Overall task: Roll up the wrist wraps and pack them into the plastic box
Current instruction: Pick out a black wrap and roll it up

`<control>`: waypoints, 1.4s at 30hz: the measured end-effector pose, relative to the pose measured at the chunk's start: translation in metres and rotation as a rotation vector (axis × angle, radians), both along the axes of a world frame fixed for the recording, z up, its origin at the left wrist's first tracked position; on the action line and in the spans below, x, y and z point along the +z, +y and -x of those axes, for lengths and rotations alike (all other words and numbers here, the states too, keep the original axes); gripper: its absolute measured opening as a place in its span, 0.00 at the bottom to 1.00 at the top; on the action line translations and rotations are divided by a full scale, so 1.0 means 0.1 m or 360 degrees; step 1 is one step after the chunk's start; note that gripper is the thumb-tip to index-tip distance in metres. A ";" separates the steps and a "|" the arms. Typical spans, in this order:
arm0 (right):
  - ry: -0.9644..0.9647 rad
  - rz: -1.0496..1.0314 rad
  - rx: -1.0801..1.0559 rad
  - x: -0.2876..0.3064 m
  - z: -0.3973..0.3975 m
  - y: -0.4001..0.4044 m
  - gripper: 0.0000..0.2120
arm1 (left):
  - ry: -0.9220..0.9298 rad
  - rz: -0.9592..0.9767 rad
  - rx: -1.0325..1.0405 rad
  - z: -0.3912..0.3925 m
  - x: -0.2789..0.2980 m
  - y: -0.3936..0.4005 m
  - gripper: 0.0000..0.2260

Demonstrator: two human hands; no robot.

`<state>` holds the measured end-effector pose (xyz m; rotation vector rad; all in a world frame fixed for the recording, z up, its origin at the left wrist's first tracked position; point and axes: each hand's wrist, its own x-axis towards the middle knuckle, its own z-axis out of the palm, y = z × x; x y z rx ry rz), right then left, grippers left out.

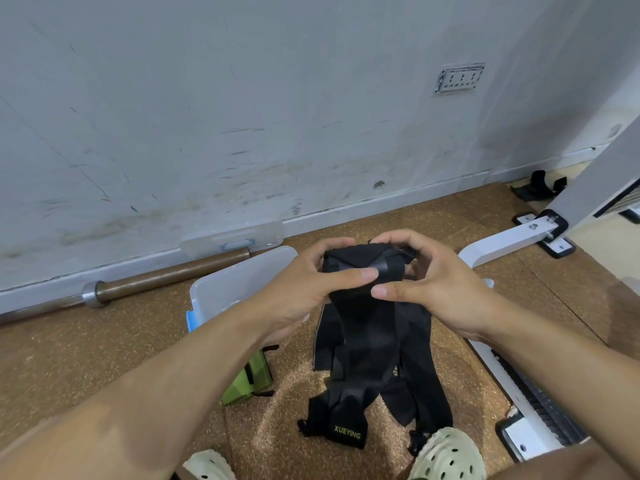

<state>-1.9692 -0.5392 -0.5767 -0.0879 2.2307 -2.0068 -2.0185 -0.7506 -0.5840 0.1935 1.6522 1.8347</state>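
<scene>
Both hands hold up a black wrist wrap (360, 268) in front of me, its top end partly rolled. My left hand (311, 285) grips the roll from the left, thumb lying across its front. My right hand (429, 285) grips it from the right, thumb under the roll. Long black tails hang down to several more black wraps (367, 368) lying on the floor, one marked XUEYING (346, 434). The clear plastic box (239, 282) stands open on the floor just left of my left hand, partly hidden by my forearm.
The box lid (232, 240) leans against the wall behind a barbell (145, 282). A green wrap (249, 379) lies below the box. A white machine frame (526, 386) runs along the right. My two pale clogs (446, 459) are at the bottom edge.
</scene>
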 end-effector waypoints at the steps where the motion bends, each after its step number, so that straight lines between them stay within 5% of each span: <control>1: 0.0018 0.0012 -0.0005 0.00 -0.01 0.00 0.28 | 0.0003 0.0012 -0.0006 0.00 0.01 0.00 0.31; 11: 0.0245 -0.0096 -0.0125 0.01 -0.01 -0.04 0.27 | -0.0006 0.0029 -0.0093 -0.08 0.08 0.04 0.27; 21: 0.0001 -0.0254 -0.0029 0.04 0.03 0.02 0.38 | -0.0022 -0.0038 0.0062 -0.04 -0.02 0.03 0.25; 30: -0.0423 0.0295 0.0157 0.05 0.06 0.02 0.31 | 0.0193 0.0010 0.0028 -0.02 -0.06 0.00 0.28; 42: 0.0053 0.0050 -0.0064 -0.02 0.03 -0.02 0.25 | 0.0054 0.0048 -0.0037 -0.06 0.06 0.00 0.25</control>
